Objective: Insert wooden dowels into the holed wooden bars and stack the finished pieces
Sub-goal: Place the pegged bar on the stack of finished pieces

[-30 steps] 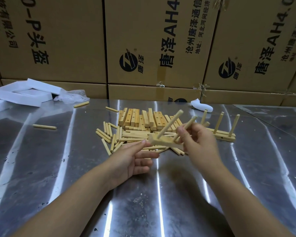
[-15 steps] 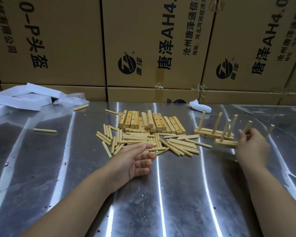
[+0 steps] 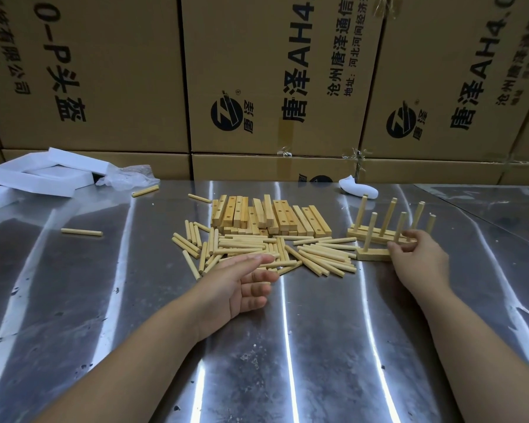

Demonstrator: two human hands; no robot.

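Pale wooden dowels [image 3: 257, 245] lie heaped on the steel table [image 3: 287, 346], with holed bars [image 3: 266, 215] just beyond. The left hand [image 3: 242, 285] hovers open over the heap's near edge. At right, the right hand [image 3: 419, 257] grips one end of a finished piece [image 3: 373, 254], just in front of a second piece [image 3: 376, 232]. Released carelessly, it could tip, pegs clashing.

The left hand [image 3: 245, 288], fingers loose, is at the near edge of the pile of sticks [image 3: 318, 254]. Right of the pile, the right hand [image 3: 419, 261] holds a bar [image 3: 373, 255] with sticks standing in it. Bars with holes [image 3: 269, 215] lie behind the pile.
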